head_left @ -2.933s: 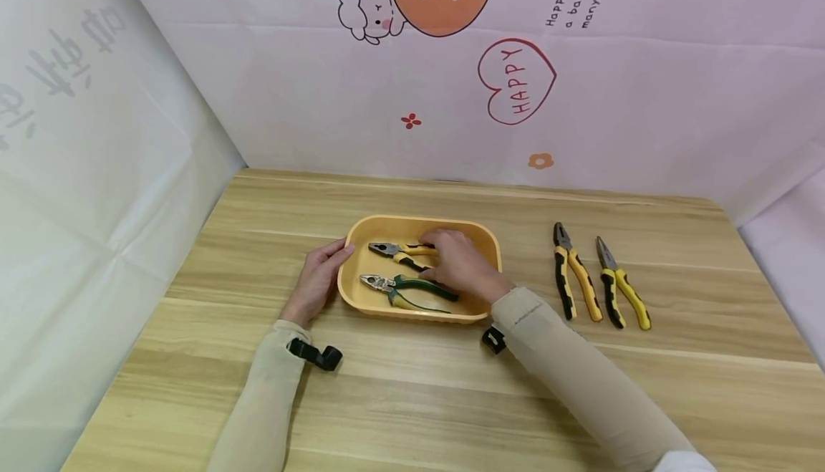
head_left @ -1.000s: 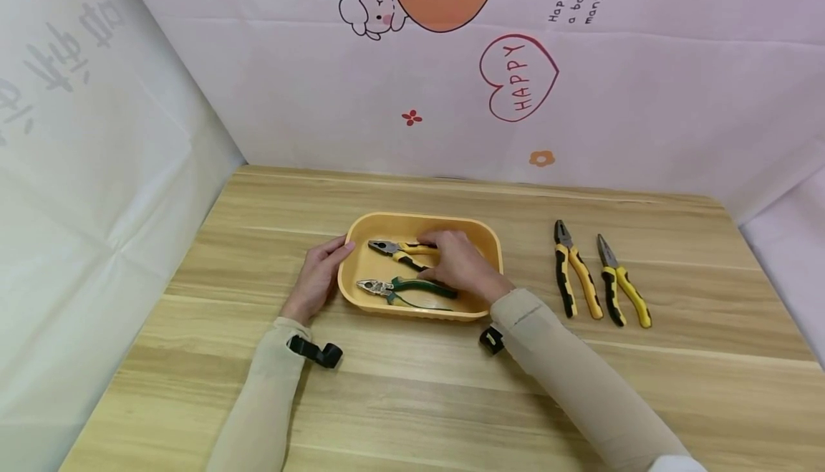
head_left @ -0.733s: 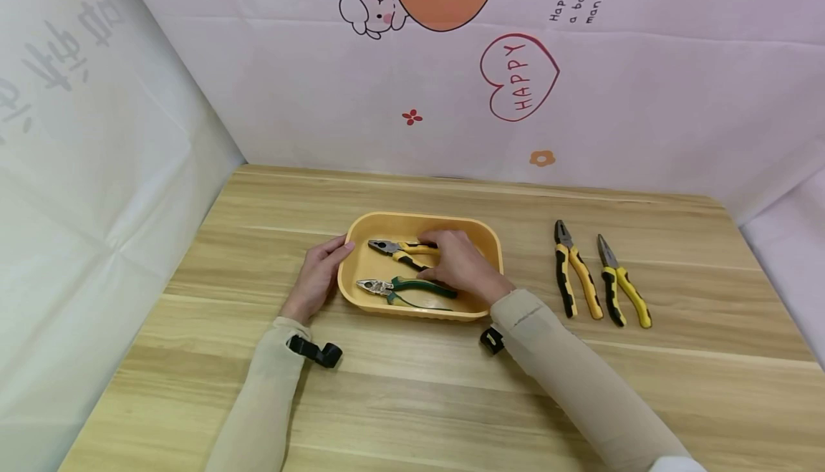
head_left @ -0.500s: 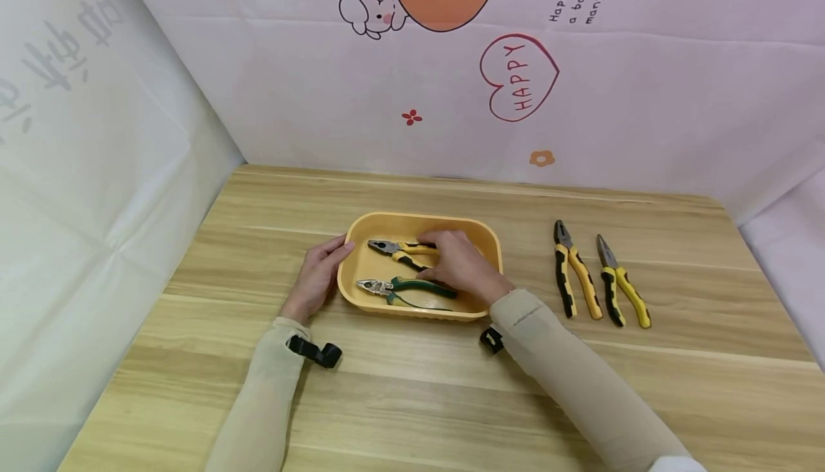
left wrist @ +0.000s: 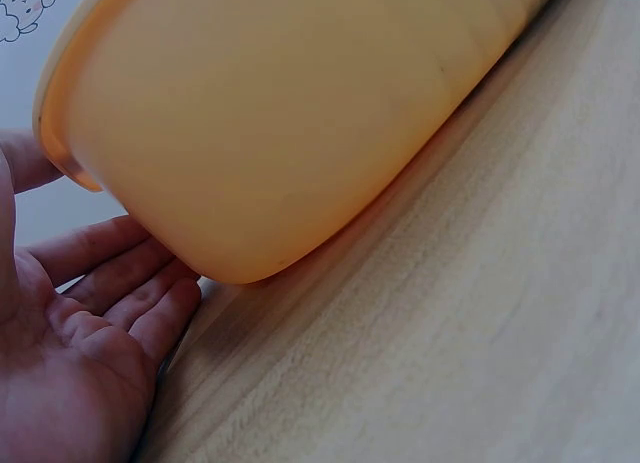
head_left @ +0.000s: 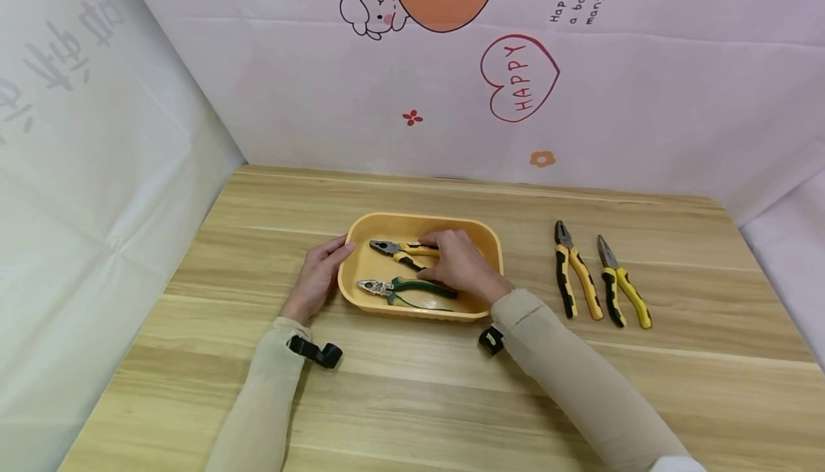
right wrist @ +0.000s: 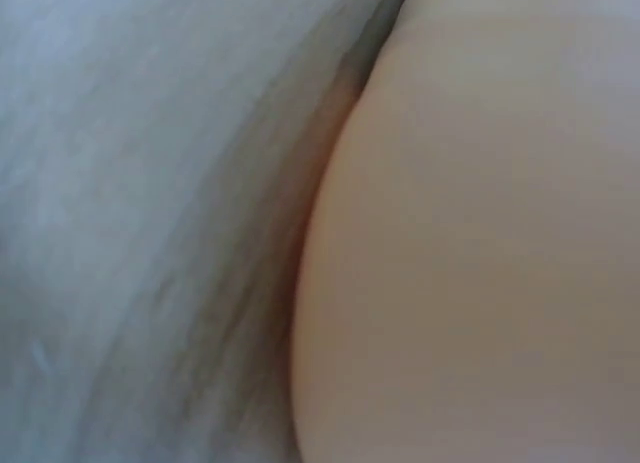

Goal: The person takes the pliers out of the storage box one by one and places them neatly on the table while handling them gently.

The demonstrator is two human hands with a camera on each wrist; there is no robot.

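A yellow plastic bin (head_left: 357, 305) stands on the table. At its left end my left hand (head_left: 317, 275) holds it, thumb at the rim; in the left wrist view the fingers (left wrist: 120, 278) touch its outer wall. My right hand (head_left: 460, 264) reaches inside and grips the handles of the yellow-and-black combination pliers (head_left: 387, 247), whose jaws point left. The handle ends are hidden under that hand. Nearer me in the bin lie green-handled combination pliers (head_left: 377, 286), just below the right thumb. The right wrist view shows only the bin's outer wall (right wrist: 470, 243) and table, blurred.
To the bin's right lie yellow-and-black combination pliers (head_left: 566, 261) and, beside them, yellow-and-black long-nose pliers (head_left: 612, 264), both with tips pointing away. A printed white cloth (head_left: 322, 99) hangs at the table's back edge, and another sheet (head_left: 97, 207) at the left.
Since the oldest frame, the green-handled pliers have shifted slightly left and turned a little on their side. Both hands and the bin have stayed almost in place.
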